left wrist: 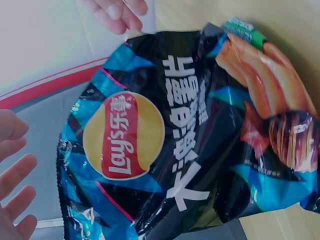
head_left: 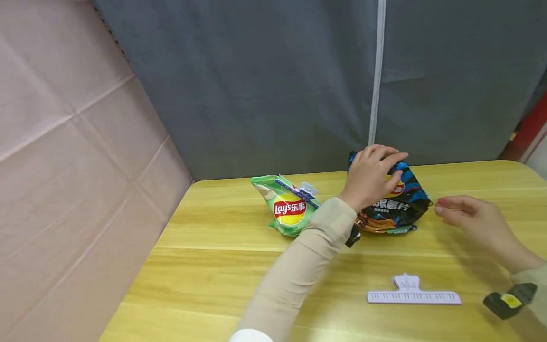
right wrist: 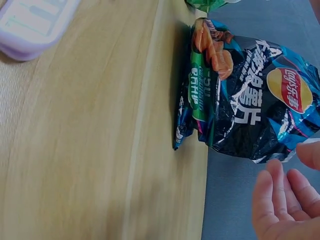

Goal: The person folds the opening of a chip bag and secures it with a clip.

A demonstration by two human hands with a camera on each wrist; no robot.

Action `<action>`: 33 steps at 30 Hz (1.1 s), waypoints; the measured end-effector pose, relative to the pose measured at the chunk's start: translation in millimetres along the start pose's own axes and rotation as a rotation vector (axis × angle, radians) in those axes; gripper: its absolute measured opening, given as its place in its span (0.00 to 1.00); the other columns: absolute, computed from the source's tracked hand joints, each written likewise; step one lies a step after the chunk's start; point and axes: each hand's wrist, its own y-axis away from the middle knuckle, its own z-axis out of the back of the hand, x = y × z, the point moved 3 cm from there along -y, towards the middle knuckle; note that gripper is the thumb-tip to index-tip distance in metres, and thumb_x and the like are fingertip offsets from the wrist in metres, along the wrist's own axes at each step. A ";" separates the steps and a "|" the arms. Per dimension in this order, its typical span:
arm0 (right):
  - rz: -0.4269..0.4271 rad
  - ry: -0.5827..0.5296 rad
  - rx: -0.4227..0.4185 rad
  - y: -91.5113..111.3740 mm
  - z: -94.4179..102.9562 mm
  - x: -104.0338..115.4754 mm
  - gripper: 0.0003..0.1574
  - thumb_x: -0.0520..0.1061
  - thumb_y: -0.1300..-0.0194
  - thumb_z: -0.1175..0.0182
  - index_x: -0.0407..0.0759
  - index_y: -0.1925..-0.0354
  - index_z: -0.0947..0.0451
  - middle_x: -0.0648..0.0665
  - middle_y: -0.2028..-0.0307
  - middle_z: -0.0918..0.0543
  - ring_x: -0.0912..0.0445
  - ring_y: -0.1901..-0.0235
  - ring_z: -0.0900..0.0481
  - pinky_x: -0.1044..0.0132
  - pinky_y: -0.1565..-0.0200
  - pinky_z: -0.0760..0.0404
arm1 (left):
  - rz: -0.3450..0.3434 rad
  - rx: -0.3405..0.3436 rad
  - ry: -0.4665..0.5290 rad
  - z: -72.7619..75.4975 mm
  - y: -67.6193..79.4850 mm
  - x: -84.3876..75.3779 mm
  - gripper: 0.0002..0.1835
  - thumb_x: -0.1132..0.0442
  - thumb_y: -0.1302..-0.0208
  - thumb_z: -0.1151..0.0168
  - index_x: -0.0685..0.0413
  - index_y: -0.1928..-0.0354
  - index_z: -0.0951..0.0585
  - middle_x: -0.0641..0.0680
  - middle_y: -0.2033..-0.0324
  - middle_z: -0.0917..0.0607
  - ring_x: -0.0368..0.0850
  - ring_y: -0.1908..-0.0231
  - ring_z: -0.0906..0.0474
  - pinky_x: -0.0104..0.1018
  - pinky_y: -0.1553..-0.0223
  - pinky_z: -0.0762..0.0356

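A black and blue Lay's chip bag [head_left: 386, 209] stands at the back of the table, its printed front showing. My left hand [head_left: 371, 175] reaches over its upper left part. In the left wrist view the spread fingers of that hand [left wrist: 15, 175] show beside the bag's top edge. My right hand [head_left: 483, 223] is at the bag's right side, fingertips right by its lower corner. Thumb and fingers of the right hand [right wrist: 287, 200] stand apart in the right wrist view. A pale lavender clip [head_left: 413, 297] with piano-key print lies on the table in front.
A green Lay's bag [head_left: 290, 209] with a dark purple piano-key clip [head_left: 299, 192] across its top is left of the black bag, partly behind my left forearm. Grey cloth [head_left: 265, 95] hangs behind the wooden table [head_left: 205, 266]; a pale pinkish panel [head_left: 77, 166] borders the left.
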 end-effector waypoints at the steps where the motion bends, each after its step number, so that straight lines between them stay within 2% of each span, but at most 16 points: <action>1: -0.003 -0.005 0.017 2.7 0.7 7.1 0.31 0.56 0.41 0.45 0.36 0.47 0.32 0.67 0.68 0.23 0.70 0.72 0.23 0.72 0.74 0.24 | 0.004 0.019 -0.012 -0.9 -1.6 0.0 0.21 0.48 0.35 0.57 0.34 0.40 0.33 0.40 0.44 0.32 0.37 0.41 0.43 0.29 0.42 0.50; 3: -0.028 -0.043 0.059 6.4 1.2 16.3 0.32 0.56 0.40 0.46 0.35 0.46 0.33 0.69 0.69 0.24 0.70 0.71 0.23 0.73 0.72 0.25 | 0.015 0.054 -0.021 -2.8 -3.6 0.4 0.22 0.47 0.35 0.57 0.34 0.39 0.35 0.39 0.43 0.34 0.38 0.40 0.45 0.29 0.41 0.51; 4: -0.043 -0.088 0.080 6.1 0.9 16.4 0.31 0.55 0.40 0.45 0.35 0.46 0.33 0.73 0.69 0.26 0.70 0.70 0.22 0.73 0.71 0.24 | 0.019 0.066 -0.018 -3.8 -4.2 0.7 0.22 0.47 0.35 0.57 0.34 0.39 0.35 0.39 0.43 0.34 0.38 0.39 0.47 0.30 0.41 0.52; 6: -0.095 -0.217 0.138 7.8 0.8 22.8 0.27 0.53 0.40 0.44 0.39 0.47 0.31 0.72 0.67 0.25 0.69 0.68 0.22 0.72 0.68 0.24 | 0.027 0.082 -0.007 -5.6 -5.1 1.6 0.22 0.47 0.35 0.57 0.34 0.38 0.36 0.39 0.42 0.35 0.38 0.38 0.49 0.30 0.40 0.53; 9: -0.146 -0.414 0.179 -4.3 -2.2 -3.3 0.24 0.51 0.42 0.42 0.47 0.47 0.30 0.67 0.62 0.24 0.66 0.62 0.22 0.68 0.63 0.23 | 0.035 0.087 0.003 -6.8 -6.7 2.5 0.22 0.47 0.35 0.57 0.34 0.38 0.36 0.39 0.41 0.35 0.38 0.37 0.51 0.30 0.40 0.54; 11: -0.163 -0.509 0.177 -10.4 -4.7 -16.9 0.25 0.50 0.44 0.39 0.48 0.48 0.29 0.64 0.60 0.23 0.64 0.60 0.22 0.67 0.61 0.24 | 0.034 0.090 -0.004 -7.4 -8.4 2.3 0.22 0.47 0.35 0.57 0.34 0.38 0.36 0.40 0.41 0.36 0.38 0.37 0.51 0.30 0.39 0.55; 14: -0.170 -0.543 0.169 -14.0 -7.3 -24.1 0.30 0.50 0.46 0.38 0.44 0.46 0.31 0.62 0.59 0.22 0.63 0.59 0.22 0.66 0.61 0.24 | 0.029 0.106 -0.037 -8.7 -11.7 1.1 0.22 0.47 0.34 0.58 0.34 0.38 0.37 0.39 0.41 0.36 0.39 0.37 0.52 0.30 0.39 0.55; 16: -0.188 -0.537 0.148 -12.2 -8.6 -20.5 0.26 0.51 0.47 0.36 0.50 0.50 0.28 0.64 0.61 0.22 0.64 0.61 0.22 0.68 0.62 0.24 | 0.024 0.123 -0.065 -9.7 -14.0 -0.1 0.23 0.46 0.34 0.59 0.34 0.38 0.37 0.39 0.40 0.37 0.39 0.36 0.52 0.30 0.39 0.56; 19: -0.177 -0.510 0.155 -5.8 -7.4 -3.6 0.13 0.48 0.45 0.38 0.59 0.59 0.26 0.67 0.63 0.23 0.66 0.64 0.21 0.69 0.64 0.23 | 0.018 0.144 -0.111 -11.6 -17.6 -1.9 0.23 0.46 0.34 0.60 0.34 0.37 0.38 0.39 0.40 0.37 0.39 0.36 0.52 0.31 0.38 0.58; 22: -0.159 -0.474 0.160 -0.1 -7.2 12.7 0.10 0.46 0.43 0.40 0.62 0.63 0.28 0.69 0.66 0.24 0.67 0.67 0.21 0.70 0.67 0.23 | 0.016 0.176 -0.144 -13.8 -20.4 -3.1 0.23 0.46 0.33 0.61 0.35 0.37 0.39 0.39 0.40 0.36 0.38 0.36 0.52 0.32 0.38 0.59; 24: -0.156 -0.491 0.157 0.7 -8.7 16.2 0.10 0.45 0.43 0.40 0.60 0.63 0.29 0.69 0.67 0.24 0.66 0.68 0.21 0.70 0.67 0.23 | 0.016 0.198 -0.156 -15.8 -21.5 -3.3 0.23 0.47 0.33 0.62 0.36 0.36 0.39 0.39 0.41 0.35 0.37 0.36 0.51 0.32 0.38 0.59; 29: -0.181 -0.590 0.094 -8.9 -17.2 -3.4 0.13 0.47 0.48 0.36 0.57 0.62 0.26 0.64 0.66 0.22 0.63 0.67 0.20 0.68 0.65 0.23 | -0.001 0.219 -0.178 -20.8 -21.6 -3.4 0.23 0.48 0.33 0.61 0.38 0.37 0.38 0.39 0.45 0.32 0.34 0.41 0.43 0.30 0.39 0.56; 31: -0.188 -0.596 0.067 -12.2 -20.3 -9.6 0.14 0.48 0.50 0.35 0.59 0.63 0.25 0.64 0.66 0.22 0.64 0.67 0.20 0.69 0.66 0.23 | -0.011 0.212 -0.201 -22.5 -21.0 -3.2 0.23 0.48 0.33 0.61 0.38 0.37 0.38 0.40 0.46 0.31 0.33 0.43 0.40 0.29 0.40 0.53; 33: -0.178 -0.574 0.066 -12.4 -21.9 -7.6 0.16 0.48 0.48 0.35 0.54 0.59 0.26 0.64 0.66 0.22 0.64 0.68 0.20 0.69 0.66 0.23 | -0.016 0.208 -0.220 -24.2 -20.5 -2.6 0.23 0.48 0.33 0.61 0.39 0.37 0.38 0.40 0.46 0.30 0.33 0.44 0.38 0.27 0.41 0.51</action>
